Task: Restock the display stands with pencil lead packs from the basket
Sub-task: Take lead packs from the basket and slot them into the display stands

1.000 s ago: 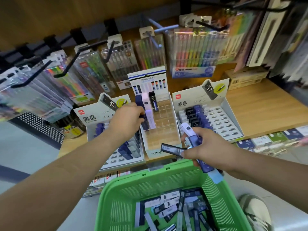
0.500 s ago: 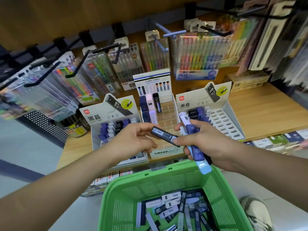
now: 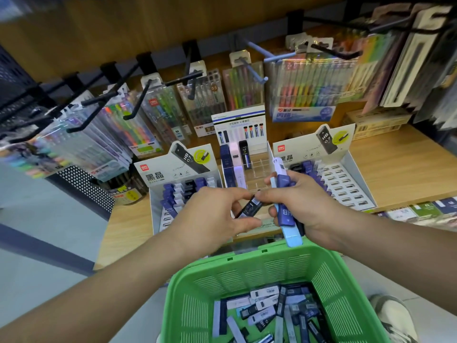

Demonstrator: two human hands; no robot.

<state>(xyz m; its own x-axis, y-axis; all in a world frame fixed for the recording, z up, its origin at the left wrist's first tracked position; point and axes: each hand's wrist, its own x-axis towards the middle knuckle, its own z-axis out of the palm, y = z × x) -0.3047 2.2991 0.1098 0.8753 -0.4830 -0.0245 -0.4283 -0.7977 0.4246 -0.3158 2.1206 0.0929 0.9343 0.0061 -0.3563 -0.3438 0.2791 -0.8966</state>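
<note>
Two hands (image 3: 210, 216) (image 3: 306, 206) on slim black pack (image 3: 251, 206) above slotted basket (image 3: 247, 262).

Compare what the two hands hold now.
The left hand pinches one dark pack; the right hand grips a bundle of several blue and pale packs. The left hand's thumb lies below its pack; the right hand's fingers wrap round the bundle. Both meet beyond the green basket.
</note>
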